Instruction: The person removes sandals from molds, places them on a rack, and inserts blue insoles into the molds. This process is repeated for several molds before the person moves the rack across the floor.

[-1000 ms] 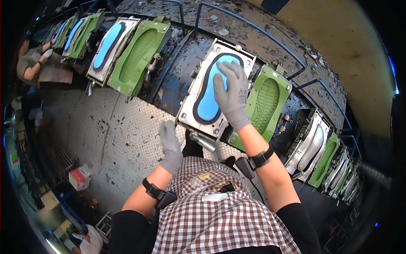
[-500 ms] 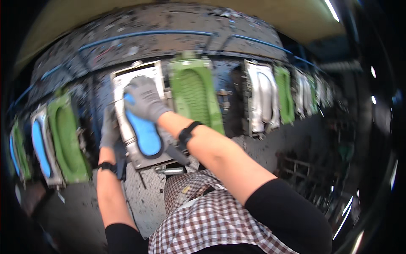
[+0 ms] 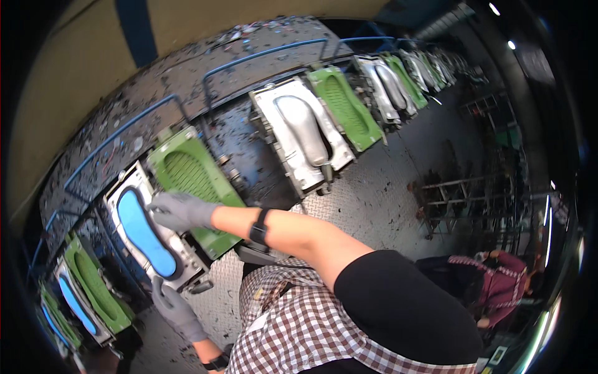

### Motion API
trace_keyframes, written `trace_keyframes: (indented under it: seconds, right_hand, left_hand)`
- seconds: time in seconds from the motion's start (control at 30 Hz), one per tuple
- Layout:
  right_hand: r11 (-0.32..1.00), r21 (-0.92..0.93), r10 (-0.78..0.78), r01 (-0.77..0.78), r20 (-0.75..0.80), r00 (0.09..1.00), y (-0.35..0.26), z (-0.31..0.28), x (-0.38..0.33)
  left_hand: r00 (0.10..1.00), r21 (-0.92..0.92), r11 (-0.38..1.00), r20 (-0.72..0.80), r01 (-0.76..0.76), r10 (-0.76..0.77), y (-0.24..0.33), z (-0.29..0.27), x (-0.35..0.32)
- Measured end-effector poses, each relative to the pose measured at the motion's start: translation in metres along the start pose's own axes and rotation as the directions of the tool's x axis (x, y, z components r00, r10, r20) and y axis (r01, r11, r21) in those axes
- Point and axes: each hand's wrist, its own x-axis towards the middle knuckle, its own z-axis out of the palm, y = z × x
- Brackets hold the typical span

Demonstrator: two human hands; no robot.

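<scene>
Just slid the right grip [image 3: 180, 210] off the upper end of the blue sole [image 3: 144, 234] to beside its right edge, leaving the blue face uncovered. Also brought the left grip [image 3: 176, 308] from the left side of the silver mould [image 3: 132, 177] to near its lower end. Shows the right loosely open and slightly bent, with nothing visibly held; cannot tell whether touching the sole's black border. Shows the left part open, likewise holding nothing visible. See the sole lying in the silver mould, next to the green half [image 3: 187, 165]. Probably means pressing at the upper end has paused or finished.
</scene>
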Motion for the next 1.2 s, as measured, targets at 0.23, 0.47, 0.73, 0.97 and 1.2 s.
trace_keyframes:
  seconds: [0.23, 0.47, 0.73, 0.97, 1.2]
  right_hand:
    - [0.988, -0.001, 0.140, -0.153, -0.395, 0.908, 0.027, -0.187, -0.276]
    - [0.696, 0.414, 0.579, -0.586, -0.807, 0.117, 0.164, -0.232, -0.624]
    - [0.032, 0.925, 0.722, -0.379, -0.284, -0.631, 0.196, -0.146, -0.899]
    - [0.010, 0.947, 0.787, -0.322, -0.206, -0.581, 0.267, -0.186, -0.933]
    - [0.305, 0.860, 0.889, -0.410, -0.411, -0.200, 0.324, -0.388, -0.895]
  left_hand:
    - [0.765, -0.170, 0.909, 0.495, -0.381, 0.413, 0.133, 0.169, -0.071]
    - [0.477, -0.268, 0.949, 0.864, 0.166, 0.160, 0.100, 0.366, -0.091]
    - [0.567, 0.301, 0.675, 0.796, -0.673, 0.210, 0.091, 0.501, -0.099]
    - [0.147, -0.028, 0.467, 0.931, -0.884, 0.334, 0.240, 0.626, -0.176]
    - [-0.388, -0.470, 0.187, 0.851, -0.863, 0.354, 0.374, 0.822, -0.287]
